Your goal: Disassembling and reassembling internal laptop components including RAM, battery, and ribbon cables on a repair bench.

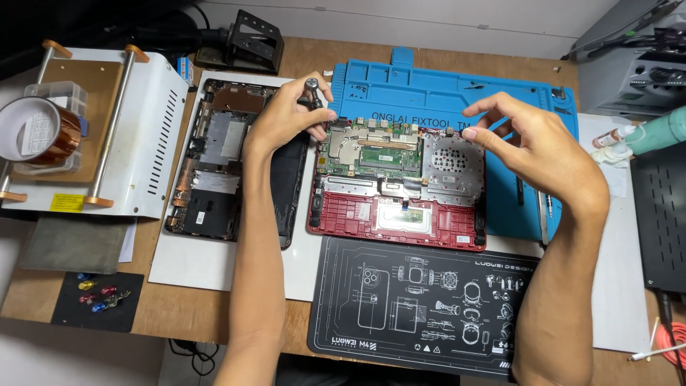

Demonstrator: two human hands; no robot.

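Observation:
An opened red laptop base [357, 218] lies on the blue repair mat [443, 89], its green circuit board [371, 146] and metal shields exposed. My left hand [286, 114] grips a dark screwdriver [312, 89] upright over the board's top left corner. My right hand [525, 139] hovers at the top right corner of the laptop, thumb and forefinger pinched close together at the edge; whether they hold a small part I cannot tell.
A removed black bottom cover [214, 164] lies to the left on a white sheet. A white machine [153, 121] with tape rolls stands far left. A black printed mat [414, 307] lies in front. Tweezers [543, 214] rest on the blue mat at right.

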